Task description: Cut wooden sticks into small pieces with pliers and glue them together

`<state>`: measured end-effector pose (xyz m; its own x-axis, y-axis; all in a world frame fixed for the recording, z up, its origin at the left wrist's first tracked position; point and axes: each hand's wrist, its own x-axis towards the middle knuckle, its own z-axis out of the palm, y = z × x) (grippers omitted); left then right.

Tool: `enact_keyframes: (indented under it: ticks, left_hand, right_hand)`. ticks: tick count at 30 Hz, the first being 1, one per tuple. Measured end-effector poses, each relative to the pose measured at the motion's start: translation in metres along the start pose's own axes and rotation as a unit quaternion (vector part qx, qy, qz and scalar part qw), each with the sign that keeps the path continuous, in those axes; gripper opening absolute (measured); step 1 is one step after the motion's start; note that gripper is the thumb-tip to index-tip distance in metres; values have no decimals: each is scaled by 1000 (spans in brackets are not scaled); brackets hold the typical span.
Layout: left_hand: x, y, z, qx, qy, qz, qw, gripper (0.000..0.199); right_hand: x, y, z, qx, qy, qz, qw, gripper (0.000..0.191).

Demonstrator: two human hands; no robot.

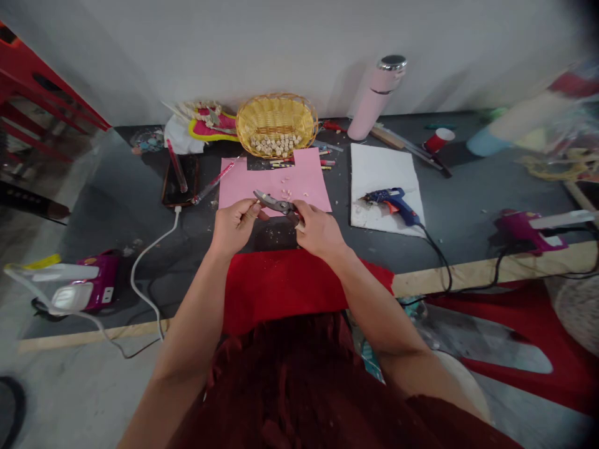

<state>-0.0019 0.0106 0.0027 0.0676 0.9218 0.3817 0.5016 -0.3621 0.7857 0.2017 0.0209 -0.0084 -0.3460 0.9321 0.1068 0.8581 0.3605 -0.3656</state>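
Note:
My right hand (322,232) is closed around the handles of a pair of pruning shears (276,204), whose blades point left. Close to the blade tips, my left hand (235,226) pinches a small pale piece (257,201), partly hidden by the fingers. Beneath both hands lies a pink sheet of paper (262,184) with a few tiny pale bits (286,192) scattered on it. Just behind the sheet, a yellow woven basket (276,114) holds several small pale chunks (281,147). A red cloth (285,284) hangs over the table's front edge below my wrists.
A blue glue gun (397,202) rests on a white board (381,168) to the right. Behind it stands a pink flask (374,103). Left are a phone (189,178) with a white cable (140,265) and a purple power block (107,280); another purple block (528,231) sits far right.

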Motion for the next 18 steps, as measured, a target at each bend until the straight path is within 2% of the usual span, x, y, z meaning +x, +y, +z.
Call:
enact_keyframes:
  ticks: [6,14,18]
  left_hand:
    - [0,-3,5,28,39,2,999,19]
    - [0,-9,3,23,-36,23,999,27]
    - [0,-7,3,21,-35,17,999,30]
  right_hand:
    - [1,-2,0,-4,9,15,1000,54]
    - [4,10,3,14,10,-31,999,56]
    - [3,9,3,15,-3,-19,1000,56]
